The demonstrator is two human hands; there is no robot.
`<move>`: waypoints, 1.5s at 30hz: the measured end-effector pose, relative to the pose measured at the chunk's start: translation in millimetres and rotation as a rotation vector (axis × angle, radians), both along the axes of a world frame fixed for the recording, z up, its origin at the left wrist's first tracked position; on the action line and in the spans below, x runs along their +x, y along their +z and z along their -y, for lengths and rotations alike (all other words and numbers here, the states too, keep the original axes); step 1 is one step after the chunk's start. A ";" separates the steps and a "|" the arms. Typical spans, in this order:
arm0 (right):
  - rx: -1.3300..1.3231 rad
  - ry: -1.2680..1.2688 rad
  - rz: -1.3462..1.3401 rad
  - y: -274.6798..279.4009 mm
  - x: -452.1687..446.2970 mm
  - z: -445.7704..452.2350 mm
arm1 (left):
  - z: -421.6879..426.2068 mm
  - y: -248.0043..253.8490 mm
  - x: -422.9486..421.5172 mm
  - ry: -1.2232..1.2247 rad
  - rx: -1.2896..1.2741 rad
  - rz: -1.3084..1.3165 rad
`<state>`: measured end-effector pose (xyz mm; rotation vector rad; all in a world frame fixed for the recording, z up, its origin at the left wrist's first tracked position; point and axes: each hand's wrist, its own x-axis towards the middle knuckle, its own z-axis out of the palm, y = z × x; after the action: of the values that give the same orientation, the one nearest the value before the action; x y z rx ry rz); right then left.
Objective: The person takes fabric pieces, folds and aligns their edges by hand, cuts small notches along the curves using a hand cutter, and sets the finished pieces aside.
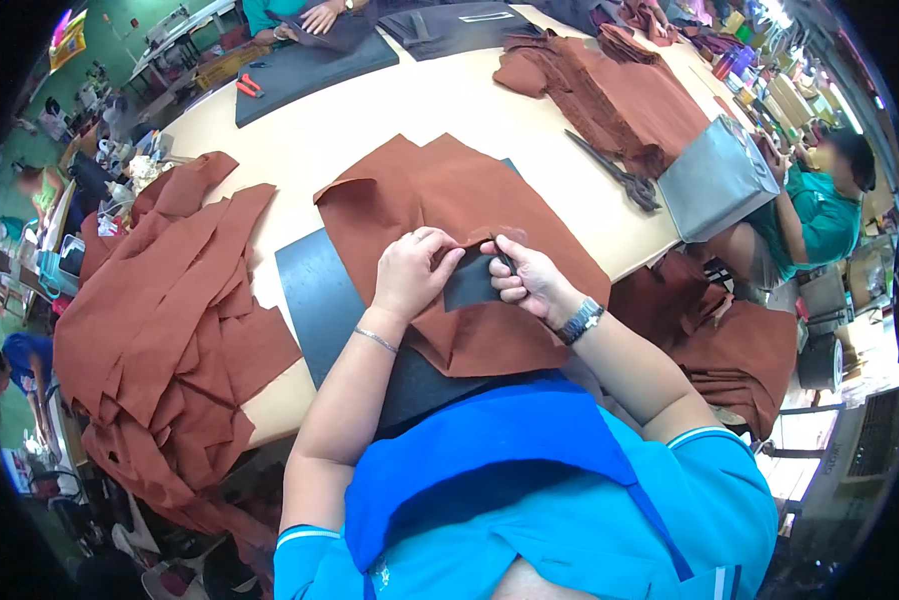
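Left grip (pixel 411 270) pinches creased rust-brown cloth (pixel 469 190), its edge seemingly part-worked, as right grip (pixel 531 278) clasps a small black tool (pixel 505 262) alongside!

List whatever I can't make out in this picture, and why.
Head view: full shape of the small dark tool, hidden by the right hand around it.
Head view: middle of the dark board, covered by the rust fabric.
Head view: the far co-worker's head, cut off by the top edge.
Head view: time on the wristwatch, too small.
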<state>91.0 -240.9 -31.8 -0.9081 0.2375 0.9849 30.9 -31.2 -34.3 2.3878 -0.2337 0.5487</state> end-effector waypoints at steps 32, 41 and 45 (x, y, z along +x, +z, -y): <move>-0.505 0.629 2.074 65.1 24.7 12.8 | -71.5 97.8 -28.8 -0.279 0.234 -0.518; -0.807 0.440 2.129 109.8 47.4 67.8 | -104.1 3.2 -35.8 0.391 0.465 -0.593; -0.993 0.349 2.263 111.8 61.5 95.5 | -102.7 34.4 -68.9 0.575 0.509 -0.903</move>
<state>152.6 -336.4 80.0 -2.4294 -1.5104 -0.4516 -38.0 71.5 0.1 2.9201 0.8128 -0.4480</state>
